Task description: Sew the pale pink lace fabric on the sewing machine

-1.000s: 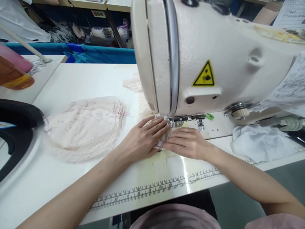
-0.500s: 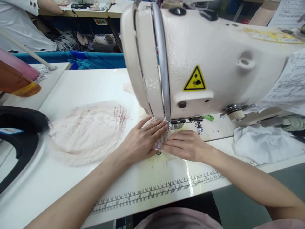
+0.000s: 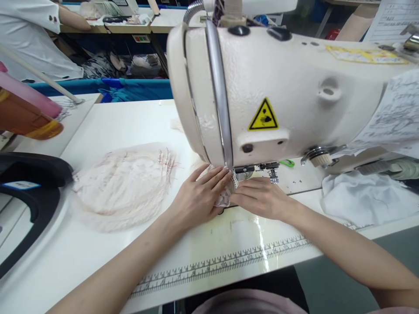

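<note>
A small piece of pale patterned lace fabric [image 3: 224, 198] lies under the head of a white sewing machine [image 3: 288, 91]. Across its left part rests my left hand [image 3: 200, 192], flat with fingers stretched out towards the needle area. My right hand [image 3: 260, 198] closes its fingers on the fabric's right edge, just in front of the presser area. The machine head and my fingers hide the needle and most of the fabric. To the left, a pile of thin pale pink fabric pieces [image 3: 124, 187] with loose red threads lies on the table.
A black curved object [image 3: 62, 179] stands at the left, below an orange and pink thread cone [image 3: 29, 115]. White cloth [image 3: 363, 198] lies at the right, near a small green item [image 3: 287, 163]. A ruler strip [image 3: 225, 264] runs along the front edge. Another person's arm [image 3: 73, 19] shows behind.
The view has shifted slightly, so the machine and table sit a little lower. Both hands stay on the lace fabric at the machine, with barely any movement against it.
</note>
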`<state>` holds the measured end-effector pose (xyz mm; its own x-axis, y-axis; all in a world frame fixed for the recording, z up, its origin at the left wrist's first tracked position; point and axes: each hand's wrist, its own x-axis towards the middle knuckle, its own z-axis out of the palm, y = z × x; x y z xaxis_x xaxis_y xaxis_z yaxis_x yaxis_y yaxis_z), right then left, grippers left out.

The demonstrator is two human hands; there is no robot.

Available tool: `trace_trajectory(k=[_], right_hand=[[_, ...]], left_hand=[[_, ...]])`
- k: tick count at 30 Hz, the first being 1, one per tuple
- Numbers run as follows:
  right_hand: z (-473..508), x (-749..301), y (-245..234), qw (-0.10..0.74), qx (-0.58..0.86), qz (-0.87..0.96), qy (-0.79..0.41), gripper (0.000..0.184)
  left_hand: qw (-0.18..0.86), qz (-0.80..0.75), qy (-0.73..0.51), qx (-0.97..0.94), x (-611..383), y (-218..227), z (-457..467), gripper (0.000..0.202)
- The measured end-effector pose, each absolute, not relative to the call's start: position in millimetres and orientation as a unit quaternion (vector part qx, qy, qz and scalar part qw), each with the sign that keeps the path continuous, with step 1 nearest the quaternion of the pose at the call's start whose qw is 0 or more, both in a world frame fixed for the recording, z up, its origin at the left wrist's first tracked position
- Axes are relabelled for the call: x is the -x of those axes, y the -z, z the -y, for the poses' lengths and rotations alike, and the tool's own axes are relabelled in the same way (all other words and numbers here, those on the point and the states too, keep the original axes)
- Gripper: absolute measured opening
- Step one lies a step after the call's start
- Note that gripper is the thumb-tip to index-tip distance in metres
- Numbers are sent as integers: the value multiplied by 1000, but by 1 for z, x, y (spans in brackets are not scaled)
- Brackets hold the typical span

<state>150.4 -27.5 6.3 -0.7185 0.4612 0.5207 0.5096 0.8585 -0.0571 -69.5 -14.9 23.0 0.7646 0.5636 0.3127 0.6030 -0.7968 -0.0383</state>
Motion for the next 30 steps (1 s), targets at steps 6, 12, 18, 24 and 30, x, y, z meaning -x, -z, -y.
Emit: trace_trajectory(k=[6,12,18,24,30], right_hand=[[26,-153,-11,254,276,925,56,23],[22,-157,-18,241,270,930,61,22],[20,-159,-30,242,282,922,107,19],[18,-163,-25,244,310,901,182,23],[16,-165,-25,248,315,897,186,17]], left_hand=[[81,318,148,933,65,-27,18,50],[77,331,150,928,62,-29,20,48],[102,331,126,930,62,-29,21,48],[104,329,114,932,63,-27,22,54],[135,255,160,944,62,-28,25,33]])
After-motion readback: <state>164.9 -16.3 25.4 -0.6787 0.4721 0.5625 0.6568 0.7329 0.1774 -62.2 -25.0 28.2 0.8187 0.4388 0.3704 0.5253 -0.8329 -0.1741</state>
